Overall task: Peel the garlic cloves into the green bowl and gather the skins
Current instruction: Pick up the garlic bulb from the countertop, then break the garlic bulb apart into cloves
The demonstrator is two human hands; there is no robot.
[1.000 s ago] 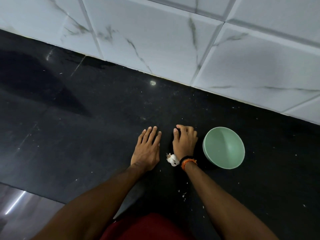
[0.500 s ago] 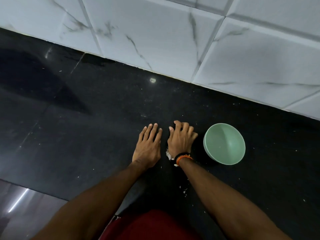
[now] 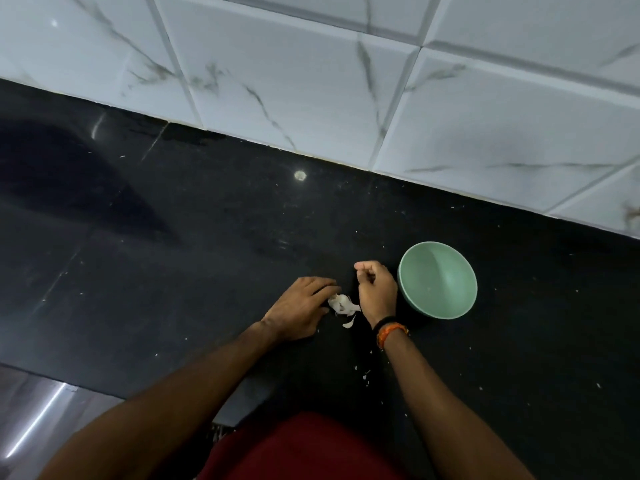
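From the head camera, looking down, a black counter point(image 3: 173, 258) meets a wall of white marble-veined tiles point(image 3: 298, 74) that runs slantwise across the top of the view. The green bowl point(image 3: 438, 280) stands on the counter to the right, just beside the right hand point(image 3: 375, 289); its inside shows no cloves that can be made out. Between the two hands lies a small white heap of garlic skins point(image 3: 341, 304), with one loose curl of skin point(image 3: 349, 322) just below it and finer white scraps point(image 3: 365, 374) scattered nearer the body. The left hand point(image 3: 299, 308) lies low over the counter with its knuckles up and its fingers bent toward the heap, the fingertips touching or pinching its left edge; which of the two cannot be told. The right hand is curled, thumb against forefinger as in a pinch, but whatever it may hold is too small to see. Its wrist carries a black and orange band point(image 3: 389, 329). Both forearms reach in from the bottom, above a dark red garment point(image 3: 301, 448), and a strip of shiny metal point(image 3: 38, 414) shows at the lower left.
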